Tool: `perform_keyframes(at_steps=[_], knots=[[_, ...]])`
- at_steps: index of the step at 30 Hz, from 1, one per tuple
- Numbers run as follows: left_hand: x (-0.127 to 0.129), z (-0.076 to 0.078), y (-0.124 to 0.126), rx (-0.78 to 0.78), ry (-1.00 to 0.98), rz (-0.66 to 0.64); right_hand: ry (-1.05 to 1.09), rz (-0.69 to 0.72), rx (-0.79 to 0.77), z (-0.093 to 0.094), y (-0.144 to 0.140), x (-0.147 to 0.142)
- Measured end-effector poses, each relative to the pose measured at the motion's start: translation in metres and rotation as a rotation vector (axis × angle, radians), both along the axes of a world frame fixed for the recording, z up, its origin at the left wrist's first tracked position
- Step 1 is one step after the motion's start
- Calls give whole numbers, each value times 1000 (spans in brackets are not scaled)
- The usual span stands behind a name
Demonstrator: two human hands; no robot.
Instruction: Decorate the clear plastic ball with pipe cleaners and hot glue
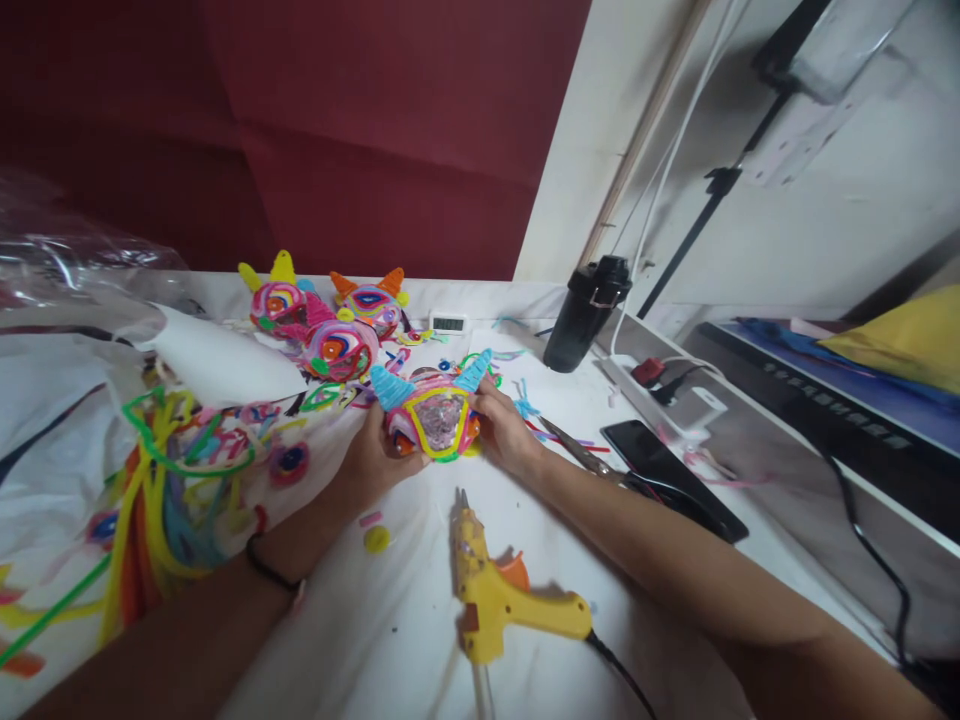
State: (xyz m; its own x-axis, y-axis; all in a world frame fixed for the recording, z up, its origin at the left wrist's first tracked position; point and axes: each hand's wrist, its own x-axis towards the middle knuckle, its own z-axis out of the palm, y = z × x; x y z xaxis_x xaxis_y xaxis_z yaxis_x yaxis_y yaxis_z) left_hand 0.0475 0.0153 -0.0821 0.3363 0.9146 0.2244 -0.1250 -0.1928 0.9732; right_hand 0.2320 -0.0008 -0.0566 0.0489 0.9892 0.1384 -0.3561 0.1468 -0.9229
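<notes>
We find almost nothing readable here. A small white digital clock (448,323) stands at the back of the bench, behind the pipe-cleaner crafts; its grey display shows dark digits, but they are too small and blurred for us to make out. We see no legible label, brand or sign on any other object.

We see a fuzzy pipe-cleaner mask (435,415) with a glittery centre, lying over a matt, creased white cloth (375,630). The glue gun (499,595) is smooth yellow plastic, the phone (660,470) glossy black, the flask (585,312) dull black plastic.
</notes>
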Motion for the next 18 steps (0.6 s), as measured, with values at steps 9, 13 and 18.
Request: perform_keyframes(at_steps=[9, 13, 18], knots=[[1, 3, 1, -22, -7, -16, 43, -49, 0, -5, -4, -5], [-1, 6, -2, -37, -23, -60, 41, -51, 15, -5, -6, -6], [-5, 11, -5, -27, -28, -127, -4, -45, 5, -6, -7, -5]])
